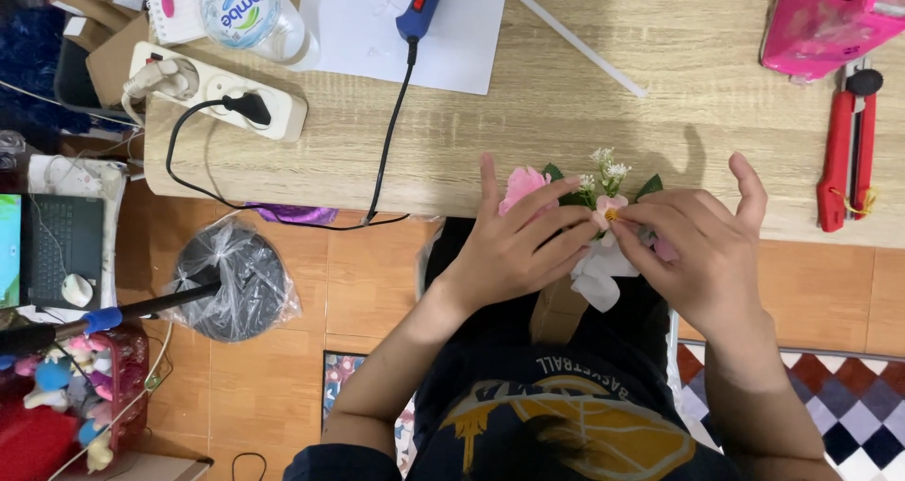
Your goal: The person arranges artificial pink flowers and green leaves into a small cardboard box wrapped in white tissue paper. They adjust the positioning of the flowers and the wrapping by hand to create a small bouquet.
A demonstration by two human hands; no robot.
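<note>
Both my hands hold a small bunch of artificial flowers (592,191) at the near edge of the wooden table (660,123). My left hand (514,245) wraps around the pink bloom (522,185) and the stems. My right hand (702,255) pinches a small pink flower with a yellow centre (611,211) between thumb and fingertips. Green leaves and tiny white blossoms stick out above my fingers. A piece of white fabric (600,274) hangs below the bunch.
A blue glue gun (424,0) lies on white paper (405,38), its cord running to a white power strip (222,90). A glue stick (575,38), red cutter (846,146), pink case (825,19) and water bottle (250,10) are on the table. A black stand base (236,283) sits on the floor.
</note>
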